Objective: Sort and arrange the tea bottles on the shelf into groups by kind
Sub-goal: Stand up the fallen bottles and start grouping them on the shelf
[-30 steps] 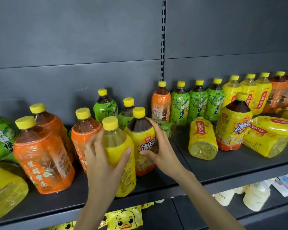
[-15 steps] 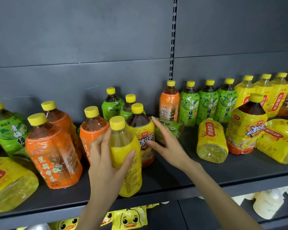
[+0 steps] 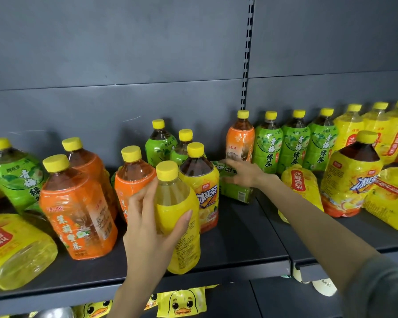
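The right hand has left the iced-tea bottle and is now closing on the toppled green tea bottle lying behind it, with fingers over its top and thumb against its near side. The left hand is still gripping the upright yellow bottle near the front edge of the shelf, thumb lying across the label and fingers wrapping the far side.

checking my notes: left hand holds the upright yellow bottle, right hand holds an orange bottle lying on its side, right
Not quite. The head view shows the right hand holding a green bottle lying on its side, not an orange one. The left hand does hold the upright yellow bottle.
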`<state>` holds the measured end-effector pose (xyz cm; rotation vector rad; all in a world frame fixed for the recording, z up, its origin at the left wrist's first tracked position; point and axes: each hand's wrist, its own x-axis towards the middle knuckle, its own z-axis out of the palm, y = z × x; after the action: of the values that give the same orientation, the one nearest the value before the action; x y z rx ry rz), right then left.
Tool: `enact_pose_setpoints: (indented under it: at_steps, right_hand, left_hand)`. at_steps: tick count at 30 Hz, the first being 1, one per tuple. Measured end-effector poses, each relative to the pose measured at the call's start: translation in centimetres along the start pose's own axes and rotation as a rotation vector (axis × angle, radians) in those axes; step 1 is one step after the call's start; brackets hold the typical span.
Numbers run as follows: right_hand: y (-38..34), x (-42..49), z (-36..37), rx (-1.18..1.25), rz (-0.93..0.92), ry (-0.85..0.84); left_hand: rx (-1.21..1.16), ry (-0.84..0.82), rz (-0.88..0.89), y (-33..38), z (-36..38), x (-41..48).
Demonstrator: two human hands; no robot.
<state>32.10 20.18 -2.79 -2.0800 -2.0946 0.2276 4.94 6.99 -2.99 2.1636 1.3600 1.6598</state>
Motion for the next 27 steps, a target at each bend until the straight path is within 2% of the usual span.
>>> enact_pose_setpoints:
  at_steps: [2,5,10,12,14,19,27]
  right_hand:
    - [-0.5,0.3,-0.3,-0.164,0.013,-0.062]
    - [-1.2,0.7,-0.4,-0.221,0.028,-0.102]
    - [-1.0,1.3,-0.4,-0.007,0.098,-0.213]
    - [-0.7,1.5,-0.2,0.004,0.112,-0.229]
    - [-0.4,1.5,0.3,0.012,0.105,-0.188]
    - [-0.1,0.4,1.6,0.11,0.071,0.046]
    - [-0.2,-2.1,1.8,0.205,0.106,0.289]
  left_hand:
    - [0.006,0.001,-0.005,0.0,0.1,0.0]
    - [0.013,0.002,-0.009,0.0,0.1,0.0]
    - [0.012,-0.003,-0.016,-0.1,0.2,0.0]
    - [0.015,0.001,-0.014,0.0,0.3,0.0]
    - [0.019,0.004,-0.01,0.0,0.3,0.0]
    - [0.019,0.002,-0.01,0.0,0.1,0.0]
    - [0.009,0.013,-0.004,0.2,0.2,0.0]
